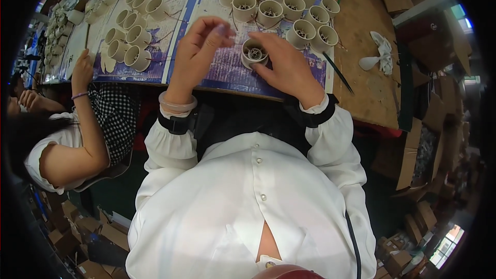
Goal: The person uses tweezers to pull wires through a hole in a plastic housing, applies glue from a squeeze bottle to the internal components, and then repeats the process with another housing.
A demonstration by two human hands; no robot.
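White cup (247, 62): short, round and pale, with a smaller ring seen within its mouth and small dark and light pieces inside the ring; it is set near the front edge of the table, between the two hands, with its opening turned up.
Right hand (289, 67): the cup is gripped from its right side, the thumb laid along the near wall and the forefinger stretched over the far rim; the fingers are parted only by the cup's width.
Left hand (200, 44): raised to the left of the cup and apart from it; the fingers are half curled toward the thumb and blurred at the tips, so whether anything small is pinched cannot be told.
Under the cup: a purple-and-white printed sheet (219, 76).
Beyond the right hand: a cluster of filled cups (242, 15), closely packed, with thin wires seen among them.
Right of the cluster: a dark green stick (338, 73) and crumpled white tissue (383, 45).
Far left: more pale cups (145, 62) and a co-worker's hand (82, 70).
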